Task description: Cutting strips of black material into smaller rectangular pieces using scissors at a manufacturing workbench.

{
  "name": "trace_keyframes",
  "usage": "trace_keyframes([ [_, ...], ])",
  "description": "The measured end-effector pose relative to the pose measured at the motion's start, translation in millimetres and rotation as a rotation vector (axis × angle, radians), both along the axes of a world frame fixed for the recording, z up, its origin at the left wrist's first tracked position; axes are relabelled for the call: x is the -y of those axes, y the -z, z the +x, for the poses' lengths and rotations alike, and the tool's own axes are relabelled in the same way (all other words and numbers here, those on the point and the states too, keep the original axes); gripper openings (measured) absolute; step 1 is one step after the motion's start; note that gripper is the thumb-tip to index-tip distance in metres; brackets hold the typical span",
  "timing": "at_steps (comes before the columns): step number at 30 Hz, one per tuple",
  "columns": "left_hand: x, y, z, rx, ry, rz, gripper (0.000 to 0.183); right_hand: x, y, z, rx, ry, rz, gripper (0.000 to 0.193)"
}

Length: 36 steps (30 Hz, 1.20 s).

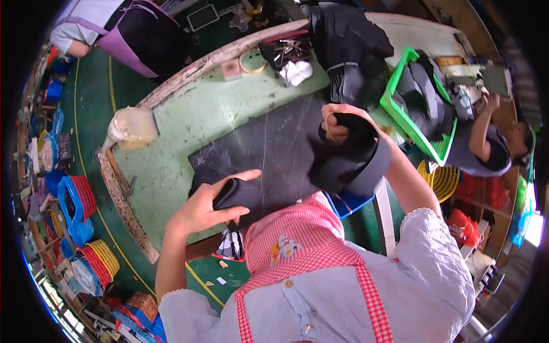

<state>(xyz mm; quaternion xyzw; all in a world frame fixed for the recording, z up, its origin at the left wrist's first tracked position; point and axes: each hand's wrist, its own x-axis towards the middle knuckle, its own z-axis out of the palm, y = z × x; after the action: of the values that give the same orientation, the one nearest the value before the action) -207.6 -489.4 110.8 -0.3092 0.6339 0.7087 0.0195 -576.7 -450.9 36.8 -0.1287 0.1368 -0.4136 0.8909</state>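
My left hand (197, 208) curls around a black, bent piece of sheet material (233, 193), its thumb and forefinger on either side. My right hand (337, 127) grips the curled end of wide black strips (366, 166), which loop down beside my forearm. A thin tan band, perhaps a rubber band, goes round its fingers. Both hands are over a dark, scuffed mat (266, 140) at the near side of the table. How many layers each hand holds, I cannot tell.
The pale green table (171, 128) bears a tape roll (253, 61), a tray of small tools (285, 52) and a black cloth pile (351, 46). A green basket (394, 86) of dark pieces stands right. Other people are at far left (137, 34) and right (480, 143).
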Motion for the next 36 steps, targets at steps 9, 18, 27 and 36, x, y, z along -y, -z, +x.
trace_keyframes([
  [9,65,89,-17,0.458,-0.253,-0.971,0.054,113,135,-6,-1.267,0.561,-0.182,0.020],
  [18,19,244,-7,0.408,-0.180,-1.257,0.081,108,184,-16,-1.687,0.694,-0.291,0.042],
  [27,-16,203,-112,0.153,-0.243,-1.383,0.068,17,148,-43,-1.636,0.925,-0.723,0.046],
  [36,-39,220,-306,-0.054,0.060,-1.475,0.076,-225,155,-249,-0.387,1.185,0.394,0.098],
])
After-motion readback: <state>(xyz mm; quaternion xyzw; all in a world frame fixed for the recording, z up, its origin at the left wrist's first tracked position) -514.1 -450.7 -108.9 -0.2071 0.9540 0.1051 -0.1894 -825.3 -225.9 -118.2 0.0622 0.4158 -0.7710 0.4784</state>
